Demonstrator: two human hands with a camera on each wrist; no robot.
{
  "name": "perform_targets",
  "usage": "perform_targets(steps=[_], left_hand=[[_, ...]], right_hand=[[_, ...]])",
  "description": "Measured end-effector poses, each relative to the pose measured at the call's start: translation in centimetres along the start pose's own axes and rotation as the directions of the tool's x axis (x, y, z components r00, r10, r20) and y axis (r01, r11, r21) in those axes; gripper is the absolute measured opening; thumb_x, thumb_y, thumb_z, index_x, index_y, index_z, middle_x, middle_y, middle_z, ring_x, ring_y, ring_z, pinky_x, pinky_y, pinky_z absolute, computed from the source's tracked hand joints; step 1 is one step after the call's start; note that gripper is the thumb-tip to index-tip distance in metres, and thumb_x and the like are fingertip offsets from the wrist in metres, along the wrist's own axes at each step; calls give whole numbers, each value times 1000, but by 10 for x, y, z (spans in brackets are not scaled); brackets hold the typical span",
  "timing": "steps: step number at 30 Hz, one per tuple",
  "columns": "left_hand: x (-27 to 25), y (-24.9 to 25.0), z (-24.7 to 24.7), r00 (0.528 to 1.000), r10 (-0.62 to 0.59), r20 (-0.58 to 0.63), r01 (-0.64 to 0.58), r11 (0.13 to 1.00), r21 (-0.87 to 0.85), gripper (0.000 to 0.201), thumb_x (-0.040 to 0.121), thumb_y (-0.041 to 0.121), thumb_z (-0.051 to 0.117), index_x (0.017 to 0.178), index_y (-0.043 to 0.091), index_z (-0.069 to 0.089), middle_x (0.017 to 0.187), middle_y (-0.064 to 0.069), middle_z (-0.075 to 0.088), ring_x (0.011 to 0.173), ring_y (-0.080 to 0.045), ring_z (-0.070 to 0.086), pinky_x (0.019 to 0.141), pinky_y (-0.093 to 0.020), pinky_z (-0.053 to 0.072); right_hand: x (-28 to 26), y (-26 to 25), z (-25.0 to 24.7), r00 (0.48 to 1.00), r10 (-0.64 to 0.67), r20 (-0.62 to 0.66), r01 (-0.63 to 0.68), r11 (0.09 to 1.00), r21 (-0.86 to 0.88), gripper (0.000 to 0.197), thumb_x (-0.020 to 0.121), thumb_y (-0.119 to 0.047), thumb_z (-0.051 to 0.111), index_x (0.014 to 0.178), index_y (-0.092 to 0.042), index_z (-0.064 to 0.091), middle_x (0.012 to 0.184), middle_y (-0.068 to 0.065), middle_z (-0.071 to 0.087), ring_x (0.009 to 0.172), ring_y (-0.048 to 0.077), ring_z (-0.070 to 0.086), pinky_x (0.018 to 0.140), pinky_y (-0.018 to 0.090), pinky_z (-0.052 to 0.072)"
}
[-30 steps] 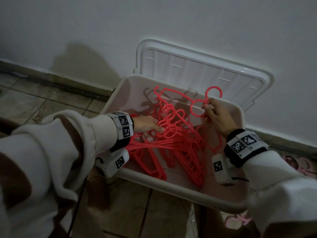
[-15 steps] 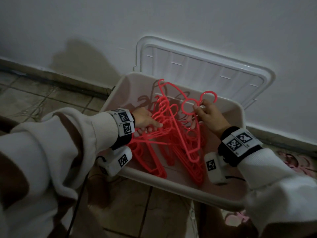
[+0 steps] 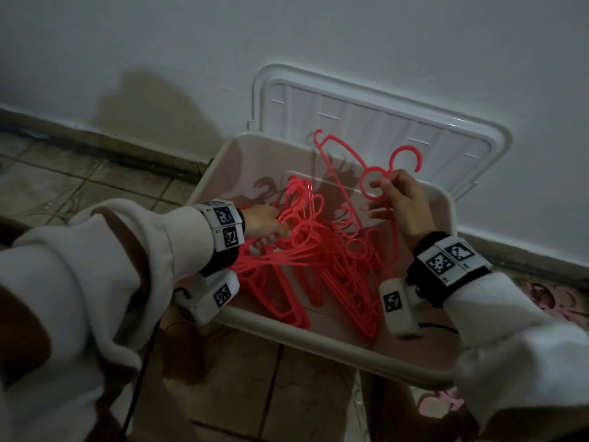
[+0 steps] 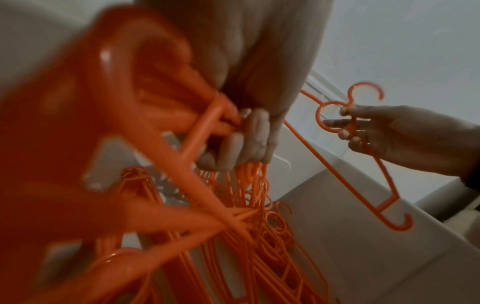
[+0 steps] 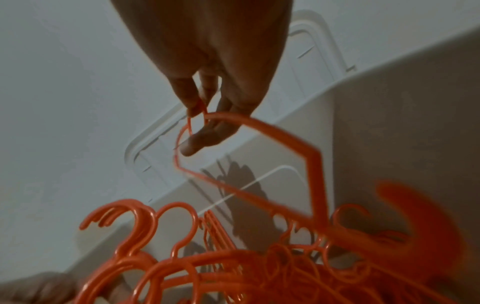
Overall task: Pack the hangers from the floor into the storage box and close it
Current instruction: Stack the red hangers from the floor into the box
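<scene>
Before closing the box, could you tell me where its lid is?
In the head view, the lid stands open behind the storage box, leaning against the wall.

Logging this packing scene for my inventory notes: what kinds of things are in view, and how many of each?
Storage box: 1
Box lid, open, leaning on the wall: 1
Hanger held up by the right hand: 1
Tangled pile of red hangers in the box, gripped by the left hand: 1 pile, too tangled to count singly
Hands: 2
Total: 6

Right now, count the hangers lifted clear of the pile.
1: a red hanger held up by the right hand over the storage box. The left hand grips the tangled pile, uncountable.
</scene>
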State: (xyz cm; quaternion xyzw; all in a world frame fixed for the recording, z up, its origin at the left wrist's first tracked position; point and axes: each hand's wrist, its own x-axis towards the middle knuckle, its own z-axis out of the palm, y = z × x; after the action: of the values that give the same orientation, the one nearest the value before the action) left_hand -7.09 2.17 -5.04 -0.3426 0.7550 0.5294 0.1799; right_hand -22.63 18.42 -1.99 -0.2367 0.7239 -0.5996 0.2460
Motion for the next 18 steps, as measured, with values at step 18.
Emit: perform_targets(steps=[18], left_hand=[[-14,1,-4,993,79,86,-76,996,-44,15,96,1,41,84,10,39,62,3,54,44,-7,48,58,-27,42]], right_hand=[[-26,-27,15,906,-88,414,146,983,-110,21,85,1,57,76,-11,43,56,-9,69,49,10,57,50,19,41]])
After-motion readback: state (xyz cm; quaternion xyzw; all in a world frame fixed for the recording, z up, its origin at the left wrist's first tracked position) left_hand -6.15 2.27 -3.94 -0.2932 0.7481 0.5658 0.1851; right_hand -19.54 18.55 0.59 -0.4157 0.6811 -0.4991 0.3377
